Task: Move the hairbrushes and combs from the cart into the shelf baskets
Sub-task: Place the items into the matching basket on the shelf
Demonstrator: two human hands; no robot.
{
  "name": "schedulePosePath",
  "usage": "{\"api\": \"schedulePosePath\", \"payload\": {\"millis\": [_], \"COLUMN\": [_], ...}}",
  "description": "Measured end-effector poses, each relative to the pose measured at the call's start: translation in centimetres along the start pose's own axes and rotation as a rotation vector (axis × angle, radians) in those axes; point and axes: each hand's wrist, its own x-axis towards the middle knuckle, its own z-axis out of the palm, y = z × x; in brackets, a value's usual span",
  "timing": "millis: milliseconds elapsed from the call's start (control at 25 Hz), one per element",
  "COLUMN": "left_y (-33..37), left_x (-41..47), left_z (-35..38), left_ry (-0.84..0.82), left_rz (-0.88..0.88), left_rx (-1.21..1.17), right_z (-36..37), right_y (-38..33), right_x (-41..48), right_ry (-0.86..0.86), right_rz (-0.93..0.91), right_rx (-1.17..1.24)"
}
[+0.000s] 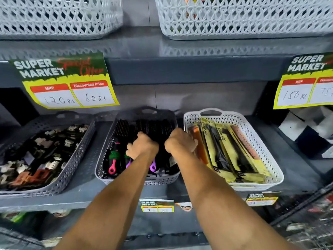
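Observation:
A grey basket (106, 147) in the middle of the shelf holds several black hairbrushes (122, 129) with pink, green and purple handles. My left hand (142, 146) is inside it, fist closed over the brush handles. My right hand (180, 141) is curled at the basket's right edge, against the brush heads, its fingers reaching the white basket (270, 159). What the right hand grips is hidden. The white basket holds yellow and orange comb packs (225, 147) lying side by side.
A grey basket (77, 150) of hair clips stands on the left. Two white baskets (234, 20) sit on the shelf above, and price signs (72, 83) hang from its edge. The wire cart (306, 213) shows at the lower right.

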Motion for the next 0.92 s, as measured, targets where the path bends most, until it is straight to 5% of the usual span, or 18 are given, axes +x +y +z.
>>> {"api": "schedulePosePath", "payload": {"millis": [760, 920], "left_y": [-2.0, -3.1], "left_x": [-0.7, -2.0], "left_z": [-1.1, -4.0], "left_ry": [0.082, 0.226], "left_rz": [0.150, 0.197], "left_rx": [0.085, 0.017], "right_z": [0.7, -1.5], "right_y": [0.3, -0.4], "right_x": [-1.8, -2.8], "right_ry": [0.127, 0.206], "right_rz": [-0.155, -0.226], "right_rx": [-0.148, -0.105]}}
